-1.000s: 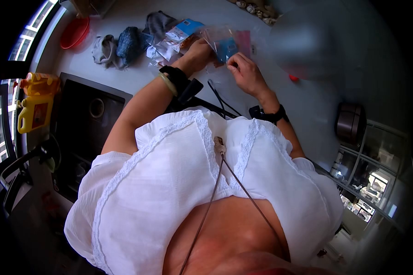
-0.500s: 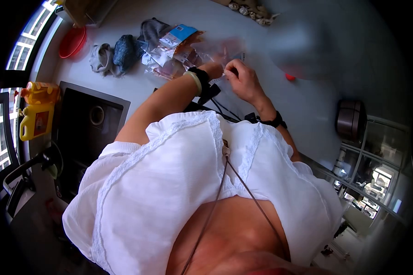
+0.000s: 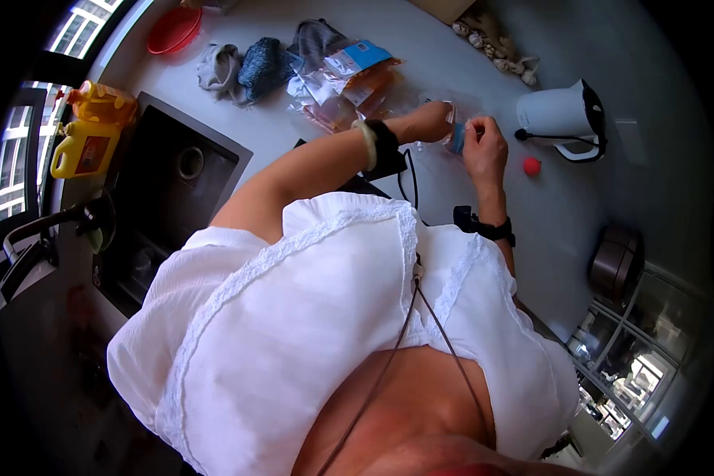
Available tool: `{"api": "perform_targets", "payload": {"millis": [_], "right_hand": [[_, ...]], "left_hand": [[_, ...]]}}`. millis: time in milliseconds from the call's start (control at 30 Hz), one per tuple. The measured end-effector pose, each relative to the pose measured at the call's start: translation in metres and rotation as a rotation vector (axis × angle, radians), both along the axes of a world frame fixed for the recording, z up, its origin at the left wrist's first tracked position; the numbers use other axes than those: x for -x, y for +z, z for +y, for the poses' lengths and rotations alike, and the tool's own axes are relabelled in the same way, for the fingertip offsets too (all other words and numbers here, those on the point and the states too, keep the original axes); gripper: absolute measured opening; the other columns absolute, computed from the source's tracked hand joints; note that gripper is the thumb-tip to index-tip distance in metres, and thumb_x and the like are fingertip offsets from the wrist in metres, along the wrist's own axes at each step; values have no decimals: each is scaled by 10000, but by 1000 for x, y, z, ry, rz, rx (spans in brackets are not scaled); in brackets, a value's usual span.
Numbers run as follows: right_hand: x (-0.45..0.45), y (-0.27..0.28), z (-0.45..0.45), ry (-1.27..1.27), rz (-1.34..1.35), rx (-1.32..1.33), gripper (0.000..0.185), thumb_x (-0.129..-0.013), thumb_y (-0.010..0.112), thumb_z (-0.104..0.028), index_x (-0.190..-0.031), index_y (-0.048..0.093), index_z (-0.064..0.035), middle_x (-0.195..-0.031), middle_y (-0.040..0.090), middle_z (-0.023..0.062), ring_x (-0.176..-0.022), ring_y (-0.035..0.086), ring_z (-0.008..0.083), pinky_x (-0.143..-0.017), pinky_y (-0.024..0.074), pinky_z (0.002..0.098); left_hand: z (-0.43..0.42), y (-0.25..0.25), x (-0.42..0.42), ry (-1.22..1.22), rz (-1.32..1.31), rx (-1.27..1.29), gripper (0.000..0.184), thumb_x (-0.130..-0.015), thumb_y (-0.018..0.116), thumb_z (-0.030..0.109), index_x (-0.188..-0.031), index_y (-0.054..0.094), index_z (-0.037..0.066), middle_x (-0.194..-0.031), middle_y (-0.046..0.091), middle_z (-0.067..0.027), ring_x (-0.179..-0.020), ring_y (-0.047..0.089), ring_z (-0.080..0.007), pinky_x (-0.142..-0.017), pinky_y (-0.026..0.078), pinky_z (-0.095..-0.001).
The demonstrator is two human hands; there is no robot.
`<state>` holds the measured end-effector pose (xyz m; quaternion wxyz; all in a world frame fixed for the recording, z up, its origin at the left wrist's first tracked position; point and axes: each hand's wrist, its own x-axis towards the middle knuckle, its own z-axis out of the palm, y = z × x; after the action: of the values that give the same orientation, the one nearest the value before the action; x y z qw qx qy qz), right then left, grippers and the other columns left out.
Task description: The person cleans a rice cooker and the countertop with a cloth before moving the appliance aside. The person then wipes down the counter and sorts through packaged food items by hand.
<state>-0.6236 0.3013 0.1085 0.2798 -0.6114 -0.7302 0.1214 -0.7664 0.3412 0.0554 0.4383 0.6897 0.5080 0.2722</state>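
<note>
My left hand [image 3: 431, 121] is closed, its fingers mostly turned out of sight, at the left side of a clear plastic bag [image 3: 458, 138] with a bluish patch. Pinched at the bag's right side is my right hand [image 3: 485, 146], thumb and forefinger together. The bag hangs between both hands just above the pale counter [image 3: 523, 230]. To the left of my left hand lies a heap of plastic packets [image 3: 345, 91], silver and orange-brown, topped by a blue and white one [image 3: 359, 57].
A white electric kettle [image 3: 557, 113] and a small red ball-like thing [image 3: 531, 166] stand to the right. Grey and dark blue cloths [image 3: 262, 70], a red basin [image 3: 174, 32], a dark sink [image 3: 155, 194] and yellow bottles [image 3: 86, 149] are leftward. Garlic bulbs [image 3: 500, 57] lie behind.
Both hands have moved right, away from the packet heap. The bluish patch of the bag now shows between them. My view has shifted, and the kettle, blurred before, is sharp.
</note>
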Motion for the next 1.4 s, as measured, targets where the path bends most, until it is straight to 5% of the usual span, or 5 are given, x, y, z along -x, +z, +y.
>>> {"api": "perform_targets", "payload": {"millis": [200, 533, 867, 1100, 1400], "right_hand": [[13, -2, 9, 4, 53, 12, 177, -837, 654, -168, -947, 609, -37, -844, 654, 109, -722, 643, 254, -677, 508, 360], [75, 41, -14, 295, 135, 56, 274, -818, 675, -153, -1057, 602, -41, -967, 629, 100, -780, 607, 221, -732, 502, 351], [114, 27, -15, 405, 137, 316, 301, -851, 653, -156, -1114, 594, -24, -1012, 657, 115, -866, 647, 203, -729, 516, 328], [143, -18, 36, 172, 1185, 893, 263, -910, 620, -184, -1043, 593, 41, -899, 656, 100, -726, 646, 157, -607, 502, 240], [182, -86, 91, -322, 1021, 905, 217, -813, 744, -269, -834, 615, -95, -708, 581, 34, -493, 468, 93, -407, 315, 227]], "left_hand": [[-32, 31, 135, 120, -58, -167, 209, -804, 667, 130, -987, 683, 32, -829, 680, -162, -762, 667, -312, -713, 530, -364], [-32, -24, 344, 986, 808, -612, 480, -746, 748, 271, -1167, 619, 78, -1280, 519, -196, -1156, 452, -401, -990, 383, -453], [-12, -51, 306, 596, 828, -270, 421, -837, 648, 347, -1166, 613, 87, -1191, 583, -151, -1135, 484, -355, -988, 357, -475], [-16, -13, 333, 980, -619, -344, 237, -930, 593, 223, -926, 640, -9, -836, 673, -95, -726, 619, -200, -649, 472, -263], [-57, 1, 315, 722, -1388, -23, 188, -970, 520, 145, -1089, 581, 12, -1013, 661, -61, -878, 653, -161, -811, 537, -288]]}}
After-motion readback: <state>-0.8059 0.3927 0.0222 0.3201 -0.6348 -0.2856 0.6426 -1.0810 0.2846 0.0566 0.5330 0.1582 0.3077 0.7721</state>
